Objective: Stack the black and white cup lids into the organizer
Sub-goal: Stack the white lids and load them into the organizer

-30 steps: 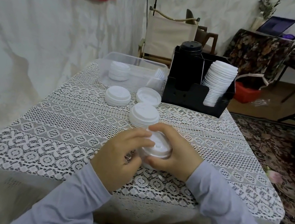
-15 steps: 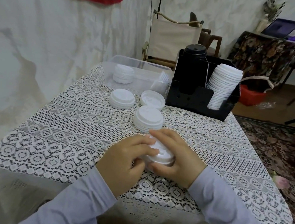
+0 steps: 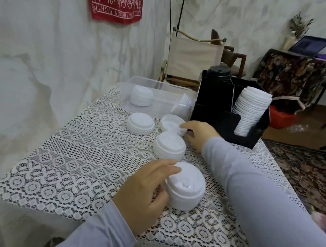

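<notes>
White lids (image 3: 250, 109) already fill the right compartment of the black organizer (image 3: 210, 112), leaning in a long tilted row in the upper right of the frame. Black lids (image 3: 218, 72) stand stacked in its left compartment. Down at lower centre we have the left hand (image 3: 145, 191) wrapped round the nearest stack (image 3: 186, 187) of white lids, index finger over the top edge, thumb against the side. That stack rests on the bench (image 3: 71, 163) with its lace cloth. Above it, at centre, sits the middle stack (image 3: 169, 145), untouched, and up to the left the far-left stack (image 3: 140, 123) lies apart from both hands. The right hand (image 3: 197, 135) reaches across the bench, just in front of the organizer, with its thumb at the rim of the upturned lid (image 3: 170, 123). It's blurred, so we cannot tell whether that hand truly pinches the lid or merely touches it. Behind, just beside the organizer, a clear bin (image 3: 162, 85) holds the binned stack (image 3: 142, 96) of white lids.
</notes>
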A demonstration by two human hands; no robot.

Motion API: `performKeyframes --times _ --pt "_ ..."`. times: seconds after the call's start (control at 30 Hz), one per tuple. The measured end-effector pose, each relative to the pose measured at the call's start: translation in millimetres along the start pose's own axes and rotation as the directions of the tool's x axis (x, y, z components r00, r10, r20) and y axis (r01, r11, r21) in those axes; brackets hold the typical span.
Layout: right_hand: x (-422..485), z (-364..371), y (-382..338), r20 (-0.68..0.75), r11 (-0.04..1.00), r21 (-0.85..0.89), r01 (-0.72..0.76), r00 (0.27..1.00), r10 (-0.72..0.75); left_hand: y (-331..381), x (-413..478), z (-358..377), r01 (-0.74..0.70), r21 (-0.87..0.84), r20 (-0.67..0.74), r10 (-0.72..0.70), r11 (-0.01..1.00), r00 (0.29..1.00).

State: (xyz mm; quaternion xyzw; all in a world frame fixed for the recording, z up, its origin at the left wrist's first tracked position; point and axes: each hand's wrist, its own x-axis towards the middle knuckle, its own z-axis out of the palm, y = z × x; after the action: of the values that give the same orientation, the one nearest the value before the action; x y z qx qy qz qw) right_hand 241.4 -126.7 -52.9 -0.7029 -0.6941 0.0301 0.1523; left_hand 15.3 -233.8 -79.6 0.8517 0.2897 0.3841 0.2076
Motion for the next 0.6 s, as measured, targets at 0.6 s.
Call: performKeyframes --times 0.6 --pt "-59.6 -38.8 -17.9 -0.342 0.871 0.458 0.180 0.939 -0.015 0.9 5.3 0.0 0.115 -0.048 0.076 -0.111 0.992 0.991"
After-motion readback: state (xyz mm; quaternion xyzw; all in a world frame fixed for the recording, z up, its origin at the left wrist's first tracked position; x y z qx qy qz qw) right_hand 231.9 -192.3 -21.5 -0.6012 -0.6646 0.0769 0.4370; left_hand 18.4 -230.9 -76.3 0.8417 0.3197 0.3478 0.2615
